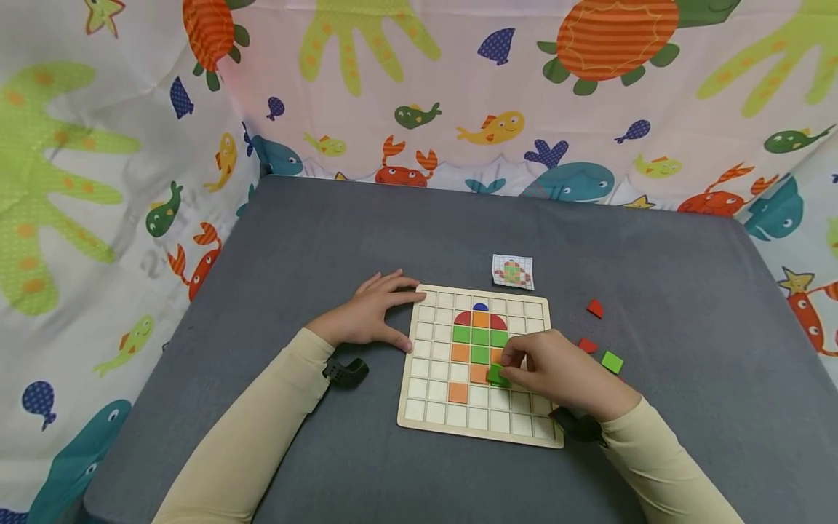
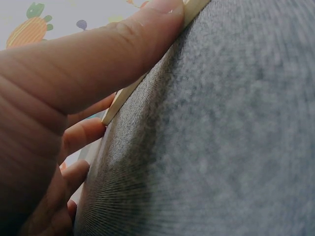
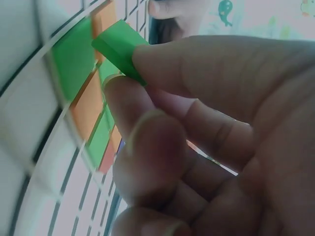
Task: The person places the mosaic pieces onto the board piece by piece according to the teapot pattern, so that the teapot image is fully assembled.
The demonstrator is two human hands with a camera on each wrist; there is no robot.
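Observation:
A wooden grid board (image 1: 425, 416) lies on the grey surface, with orange, green, red and blue tiles set in some squares. My left hand (image 1: 369, 309) is spread at its left side, thumb on the edge and fingers near the top left corner. In the left wrist view the thumb (image 2: 123, 51) touches the board's rim. My right hand (image 1: 563, 367) pinches a green square tile (image 3: 118, 46) between thumb and fingertips, tilted over the board's lower middle. Beside it in the right wrist view, another green tile (image 3: 72, 66) lies flat in the grid, bordering an orange tile (image 3: 87, 104).
A small printed card (image 1: 513, 271) with a coloured pattern lies behind the board. To the right are two loose red pieces, one farther back (image 1: 595, 308) and a nearer red piece (image 1: 587, 345), plus a loose green tile (image 1: 612, 362). A patterned curtain (image 1: 452, 87) surrounds the table.

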